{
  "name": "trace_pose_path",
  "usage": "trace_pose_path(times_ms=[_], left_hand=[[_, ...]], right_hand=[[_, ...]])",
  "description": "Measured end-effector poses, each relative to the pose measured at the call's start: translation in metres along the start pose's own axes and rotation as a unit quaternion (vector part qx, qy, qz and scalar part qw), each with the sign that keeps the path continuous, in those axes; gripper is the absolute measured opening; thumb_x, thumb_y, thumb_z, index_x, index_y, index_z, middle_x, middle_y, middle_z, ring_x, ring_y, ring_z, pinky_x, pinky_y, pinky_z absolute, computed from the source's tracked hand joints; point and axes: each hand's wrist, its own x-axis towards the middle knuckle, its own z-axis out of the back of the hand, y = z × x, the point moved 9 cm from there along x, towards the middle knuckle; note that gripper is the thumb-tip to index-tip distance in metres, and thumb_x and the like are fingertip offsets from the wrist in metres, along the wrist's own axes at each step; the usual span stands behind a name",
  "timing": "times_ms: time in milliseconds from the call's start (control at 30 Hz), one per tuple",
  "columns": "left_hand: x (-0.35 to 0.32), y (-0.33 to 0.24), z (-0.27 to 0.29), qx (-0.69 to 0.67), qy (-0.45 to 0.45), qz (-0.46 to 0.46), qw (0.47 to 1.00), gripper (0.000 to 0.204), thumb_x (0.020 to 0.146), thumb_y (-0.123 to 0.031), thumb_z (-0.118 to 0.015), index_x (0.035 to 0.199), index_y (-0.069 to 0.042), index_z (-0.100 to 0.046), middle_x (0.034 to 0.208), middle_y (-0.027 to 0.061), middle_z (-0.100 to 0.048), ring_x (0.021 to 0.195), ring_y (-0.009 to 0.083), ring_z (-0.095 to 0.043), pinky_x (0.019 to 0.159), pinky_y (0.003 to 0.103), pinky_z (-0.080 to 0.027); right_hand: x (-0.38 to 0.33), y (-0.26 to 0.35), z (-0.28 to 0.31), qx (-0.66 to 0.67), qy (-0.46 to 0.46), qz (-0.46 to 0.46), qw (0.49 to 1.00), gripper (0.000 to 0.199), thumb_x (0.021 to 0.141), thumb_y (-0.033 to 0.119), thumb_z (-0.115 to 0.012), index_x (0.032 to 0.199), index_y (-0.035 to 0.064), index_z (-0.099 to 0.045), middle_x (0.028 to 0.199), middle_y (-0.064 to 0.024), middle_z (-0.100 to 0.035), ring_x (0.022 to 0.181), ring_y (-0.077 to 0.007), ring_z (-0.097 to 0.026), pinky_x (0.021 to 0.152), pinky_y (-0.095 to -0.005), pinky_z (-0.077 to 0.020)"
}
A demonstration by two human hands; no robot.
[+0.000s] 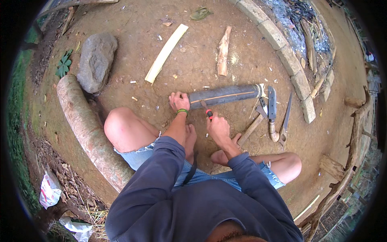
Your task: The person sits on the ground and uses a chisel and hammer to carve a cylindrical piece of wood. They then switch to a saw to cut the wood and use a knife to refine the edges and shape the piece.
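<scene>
A long dark tube (pixel 225 95) lies across the ground in front of me, with a pale lengthwise groove and a light, frayed right end. My left hand (pixel 178 101), wearing a green wristband, is closed around the tube's left end. Below the groove, my right hand (pixel 218 128) grips a small bladed tool (pixel 209 113) by its red and black handle. Its short blade points up-left and meets or nearly meets the tube's near side; exact contact is unclear. Beside my right foot rests a hatchet (pixel 250 131) with a wooden handle, its head near the tube's right end.
A broad dark blade (pixel 272 104) with a curved handle and a handsaw (pixel 286 121) lie at the right. Beyond the tube are a pale wood strip (pixel 166 53) and a stick (pixel 223 51). A rock (pixel 96 62) and log (pixel 90 129) stand left; bricks (pixel 282 44) edge an ash pit.
</scene>
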Motion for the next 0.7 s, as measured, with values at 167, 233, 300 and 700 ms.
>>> trace_pose_path(times_ms=[167,233,300,700], left_hand=[[-0.005,-0.007,0.007,-0.013,-0.012,-0.057,0.998,0.017,0.083,-0.023,-0.059,0.078,-0.007,-0.063,0.094,0.0131,-0.056,0.097,0.0358,-0.052,0.085,0.049,-0.044],[-0.002,-0.005,0.007,-0.011,-0.007,-0.049,0.999,0.016,0.085,-0.021,-0.057,0.080,-0.008,-0.063,0.094,0.0136,-0.055,0.097,0.0364,-0.051,0.085,0.048,-0.044],[-0.005,-0.009,0.010,-0.027,-0.022,-0.065,0.997,0.016,0.085,-0.020,-0.057,0.080,-0.007,-0.063,0.093,0.0142,-0.055,0.096,0.0364,-0.051,0.085,0.048,-0.043],[-0.001,-0.015,0.014,-0.026,-0.024,-0.098,0.995,0.017,0.085,-0.017,-0.053,0.082,-0.005,-0.063,0.090,0.0133,-0.057,0.093,0.0346,-0.053,0.084,0.046,-0.042]], right_hand=[[-0.011,-0.006,-0.010,-0.013,-0.005,0.014,1.000,0.028,0.093,0.026,-0.058,0.104,0.0002,-0.056,0.078,-0.0265,-0.067,0.074,-0.0444,-0.069,0.064,-0.0528,-0.0563],[-0.004,0.005,0.000,-0.025,-0.030,0.063,0.997,0.026,0.093,0.023,-0.057,0.106,0.0014,-0.056,0.077,-0.0255,-0.067,0.073,-0.0428,-0.069,0.062,-0.0510,-0.0569],[0.003,0.030,0.023,-0.090,-0.044,0.137,0.985,0.030,0.087,0.022,-0.062,0.109,0.0018,-0.057,0.077,-0.0255,-0.066,0.074,-0.0425,-0.069,0.063,-0.0507,-0.0564],[0.121,0.086,0.059,-0.199,0.173,0.245,0.933,0.018,0.076,0.015,-0.070,0.086,0.0012,-0.074,0.085,-0.0212,-0.071,0.082,-0.0339,-0.071,0.074,-0.0432,-0.0565]])
